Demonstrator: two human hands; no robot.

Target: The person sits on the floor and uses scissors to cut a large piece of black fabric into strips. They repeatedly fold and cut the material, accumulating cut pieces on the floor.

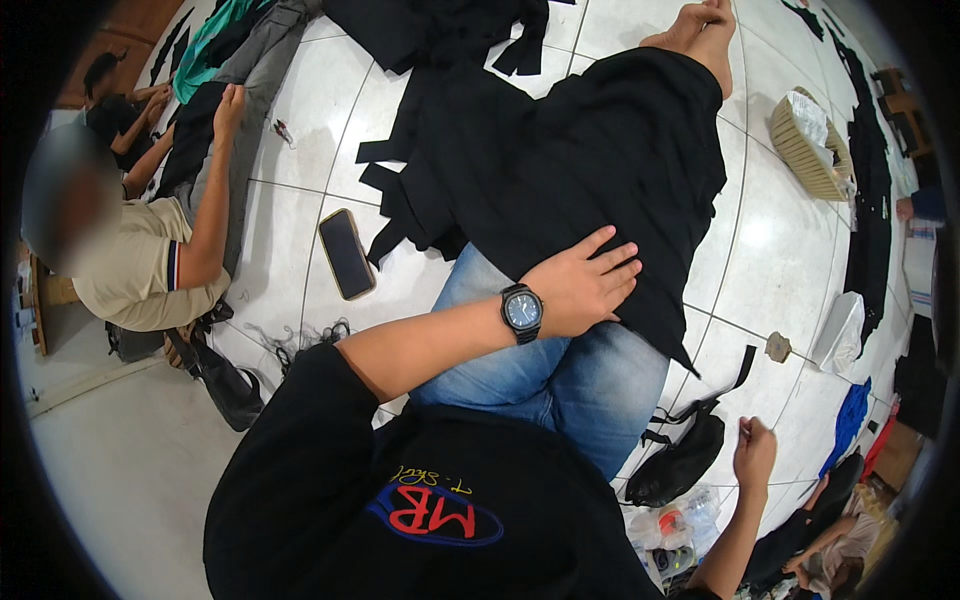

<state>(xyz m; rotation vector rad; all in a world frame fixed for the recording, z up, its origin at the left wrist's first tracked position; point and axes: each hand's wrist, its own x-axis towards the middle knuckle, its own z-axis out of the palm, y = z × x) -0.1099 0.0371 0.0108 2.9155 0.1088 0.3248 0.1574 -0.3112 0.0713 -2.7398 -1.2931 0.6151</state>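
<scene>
1. Fabric, black and matte, draped across the lap and outstretched legs, over faded blue jeans, with bare feet past the far edge.
2. Probably light, soft and limp, judging by the shallow folds; likely neither fragile nor very slippery, yet apt to sag or crease if lifted from one spot.
3. Best taken, by the look of it, along the near edge toward the pointed corner, with a flat palm as support; black strips at the left likely to tangle, attached or loose impossible to tell.
4. Left hand, below a black watch, spread palm down on the cloth, resting rather than gripping.
5. Right hand, out to the side near a black pouch, fingers curled inward; cannot tell whether pinching anything.
6. Underneath, pale tiled floor with dark joints; at left, phone screen up; at right, woven basket with white paper inside.
7. Across the room, co-worker in beige, seated at left beside grey cloth; others near both rims.
</scene>
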